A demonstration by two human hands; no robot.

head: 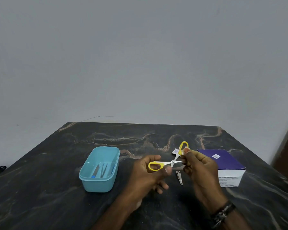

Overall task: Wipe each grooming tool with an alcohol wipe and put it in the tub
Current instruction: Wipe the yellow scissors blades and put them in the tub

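Counter (56,188): dark marble.
Tub (99,170): blue, left of both hands, holding metal tools.
Left hand (150,176): grips one yellow handle of the opened scissors (172,162).
Right hand (198,166): pinches the other handle.
Nail clipper (179,177): on the counter, between the hands.

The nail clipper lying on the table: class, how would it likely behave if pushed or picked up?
The nail clipper looks like thin metal, so it is probably stiff and light. It lies flat, so a push would likely slide it across the smooth marbled table rather than roll it. Its low, narrow shape may make it fiddly to pinch up.
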